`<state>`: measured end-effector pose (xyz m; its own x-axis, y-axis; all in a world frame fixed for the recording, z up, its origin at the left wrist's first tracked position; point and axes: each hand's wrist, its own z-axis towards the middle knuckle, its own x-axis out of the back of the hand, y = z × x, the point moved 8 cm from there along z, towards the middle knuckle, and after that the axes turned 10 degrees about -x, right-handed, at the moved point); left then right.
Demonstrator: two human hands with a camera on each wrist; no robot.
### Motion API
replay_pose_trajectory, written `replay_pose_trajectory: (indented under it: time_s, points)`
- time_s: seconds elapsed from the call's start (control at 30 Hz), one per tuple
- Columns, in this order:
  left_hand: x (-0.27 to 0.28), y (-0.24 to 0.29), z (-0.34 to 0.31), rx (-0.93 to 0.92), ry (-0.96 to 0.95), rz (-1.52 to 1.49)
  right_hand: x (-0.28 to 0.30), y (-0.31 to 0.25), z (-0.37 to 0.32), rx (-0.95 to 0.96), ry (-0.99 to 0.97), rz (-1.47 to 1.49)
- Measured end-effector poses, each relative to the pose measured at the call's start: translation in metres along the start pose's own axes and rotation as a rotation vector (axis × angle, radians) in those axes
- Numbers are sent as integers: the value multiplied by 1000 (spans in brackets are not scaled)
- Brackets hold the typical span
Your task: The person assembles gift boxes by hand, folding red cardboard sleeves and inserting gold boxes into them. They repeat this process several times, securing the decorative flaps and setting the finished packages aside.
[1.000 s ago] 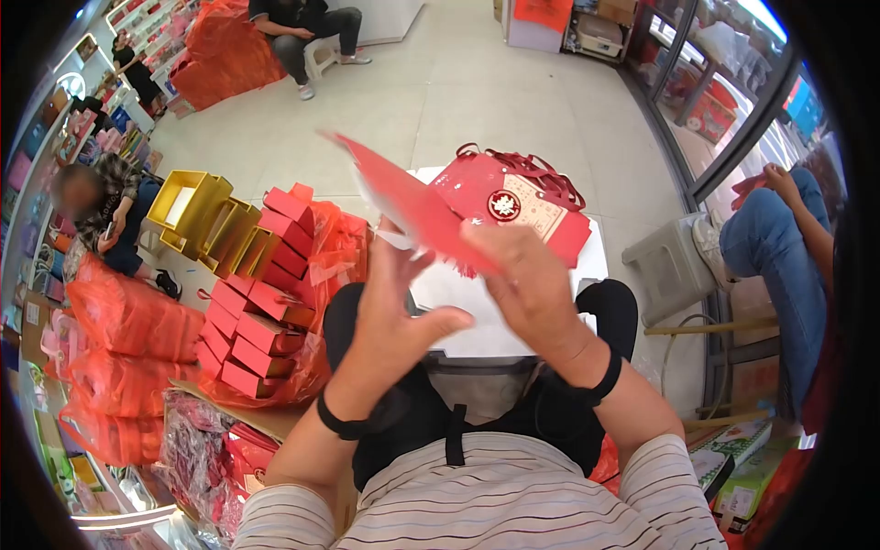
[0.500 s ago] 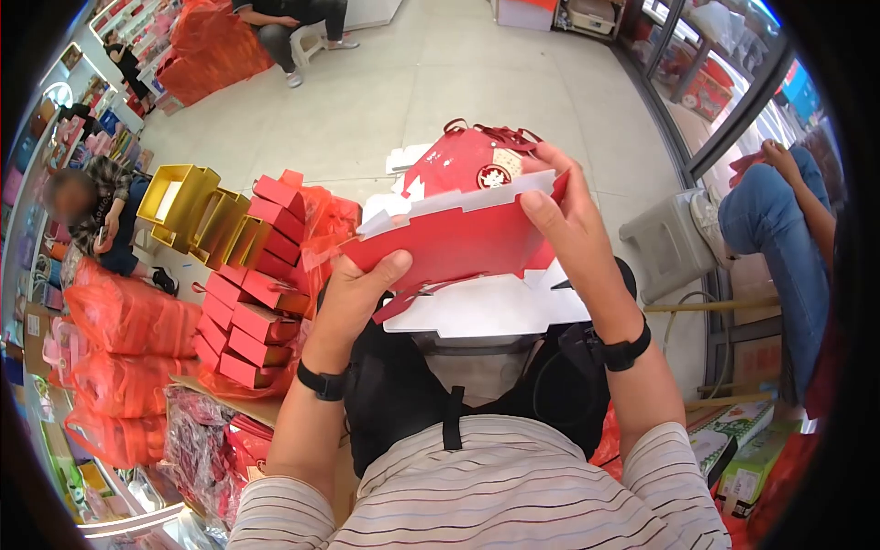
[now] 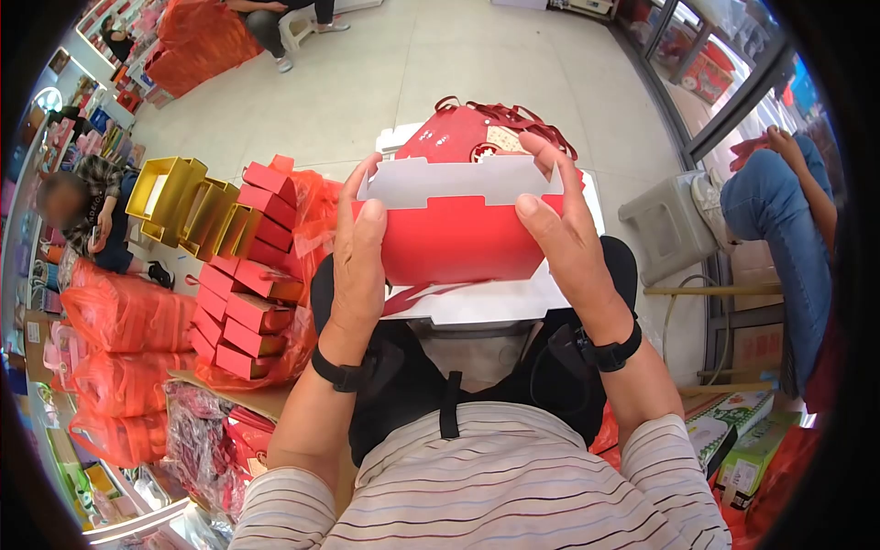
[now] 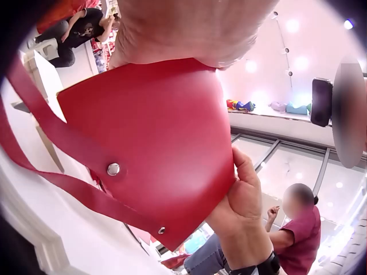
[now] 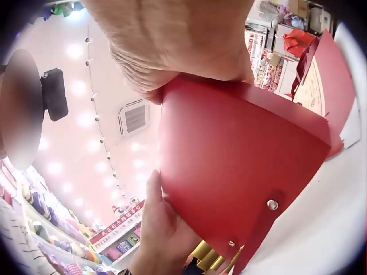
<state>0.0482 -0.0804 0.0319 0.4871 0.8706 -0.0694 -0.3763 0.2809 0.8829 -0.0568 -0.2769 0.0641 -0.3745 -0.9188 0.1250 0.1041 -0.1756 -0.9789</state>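
Note:
Both hands hold a red gift box, its white inside showing at the top. On its left side is my left hand, thumb on the near face and fingers round the far edge. My right hand grips the right side in the same way. A dark red strap, fixed by metal rivets, hangs from the box in the left wrist view. Behind the box lie red printed box pieces with straps and a round emblem. Beneath it is a white notched sheet.
To the left stand stacked red boxes and gold box trays, beside red plastic bags. A grey stool and a seated person's jeans are on the right. Another person sits at the far left.
The red piece, first a tilted sheet mostly in the right hand, is now a squared-up box held level between both hands. The left hand has moved from beside it to its left side.

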Motion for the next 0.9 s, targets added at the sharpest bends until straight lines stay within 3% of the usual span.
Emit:
replay_pose_trajectory:
  time_s: [0.07,0.4,0.5,0.6,0.67,0.8,0.87,0.9]
  points:
    - [-6,2,-2,85,17,-50,0,6,3,21,-28,-15]
    - [-6,1,-4,99,-30,82,8,17,7,-126,-93,-105]
    - [-4,1,-3,98,-23,104,9,47,4,-240,-159,480]
    - [-4,4,-4,47,-79,242,8,46,-1,-261,-271,575]
    - [-9,13,-2,-71,-185,466,8,39,-6,-298,-241,342]
    - [-4,-4,-8,-22,-172,57,13,32,-3,-348,-236,105]
    - [2,-11,-8,93,-140,-114,12,33,-1,-355,-268,79]
    - [0,-10,-7,125,-166,-62,12,33,1,-357,-286,68]
